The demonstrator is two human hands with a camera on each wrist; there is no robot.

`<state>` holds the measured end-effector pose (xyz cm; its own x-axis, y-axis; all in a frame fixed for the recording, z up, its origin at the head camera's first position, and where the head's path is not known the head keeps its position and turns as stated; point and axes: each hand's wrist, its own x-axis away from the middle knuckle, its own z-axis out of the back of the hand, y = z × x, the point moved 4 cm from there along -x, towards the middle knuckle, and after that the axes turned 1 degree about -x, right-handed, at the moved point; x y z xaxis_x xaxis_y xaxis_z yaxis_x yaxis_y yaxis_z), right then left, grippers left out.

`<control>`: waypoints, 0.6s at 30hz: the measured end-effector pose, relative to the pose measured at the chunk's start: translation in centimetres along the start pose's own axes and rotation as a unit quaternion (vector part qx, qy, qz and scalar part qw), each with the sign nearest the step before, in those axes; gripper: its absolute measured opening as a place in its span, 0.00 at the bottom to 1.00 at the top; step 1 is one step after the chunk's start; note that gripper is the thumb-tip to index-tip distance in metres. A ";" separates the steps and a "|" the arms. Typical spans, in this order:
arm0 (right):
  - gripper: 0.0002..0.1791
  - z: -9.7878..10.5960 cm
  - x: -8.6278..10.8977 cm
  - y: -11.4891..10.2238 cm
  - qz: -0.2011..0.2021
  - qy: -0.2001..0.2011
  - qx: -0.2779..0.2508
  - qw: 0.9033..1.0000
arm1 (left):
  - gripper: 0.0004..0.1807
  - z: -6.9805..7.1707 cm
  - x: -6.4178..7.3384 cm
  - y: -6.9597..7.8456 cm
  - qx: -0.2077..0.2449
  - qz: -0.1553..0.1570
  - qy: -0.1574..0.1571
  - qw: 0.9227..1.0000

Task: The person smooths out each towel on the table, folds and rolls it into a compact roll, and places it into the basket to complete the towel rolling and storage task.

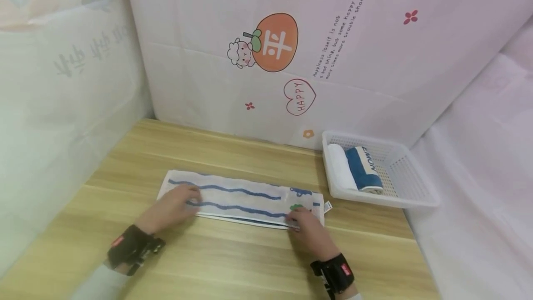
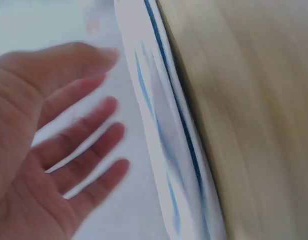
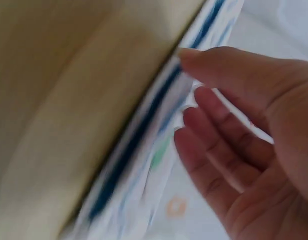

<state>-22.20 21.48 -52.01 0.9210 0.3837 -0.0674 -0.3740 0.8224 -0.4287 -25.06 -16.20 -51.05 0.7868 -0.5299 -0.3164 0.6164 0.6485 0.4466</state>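
A white towel [image 1: 243, 199] with wavy blue stripes lies folded into a long strip on the wooden table. Small blue and green pictures and a white tag mark its right end. Over the left part of the strip hovers my left hand [image 1: 174, 206]; its fingers [image 2: 96, 127] are spread, loosely bent and apart from the cloth in the left wrist view. My right hand [image 1: 309, 229] is at the near edge by the right end. In the right wrist view its thumb [image 3: 214, 65] is at the layered edge, perhaps touching it, with the fingers relaxed and nothing pinched.
A white plastic basket [image 1: 416, 184] stands at the back right, holding a rolled white towel [image 1: 342, 166] and a blue-and-cream towel [image 1: 363, 170]. Printed white sheets [image 1: 200, 82] wall in the wooden table [image 1: 233, 263] at the back and sides.
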 end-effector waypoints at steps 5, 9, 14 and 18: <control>0.11 -2.1 -2.2 -2.7 0.057 -0.030 -0.013 0.998 | 0.08 -4.3 -4.3 4.4 0.020 -0.032 -0.060 0.997; 0.10 -3.1 -3.2 -3.3 0.074 -0.038 0.007 0.997 | 0.06 -6.9 -5.9 6.1 -0.031 -0.080 -0.086 0.993; 0.12 -3.0 -3.6 -3.5 0.068 -0.037 0.002 0.997 | 0.06 -8.0 -6.6 6.6 -0.078 -0.101 -0.080 0.989; 0.12 -2.3 -3.5 -3.6 0.059 -0.035 -0.005 0.998 | 0.06 -8.0 -6.9 6.8 -0.088 -0.099 -0.074 0.988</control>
<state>-23.83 16.15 -52.33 0.8605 0.5066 -0.0546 -0.4779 0.7653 -0.4311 -26.09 -3.76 -52.49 0.6445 -0.7221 -0.2514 0.7645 0.6021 0.2304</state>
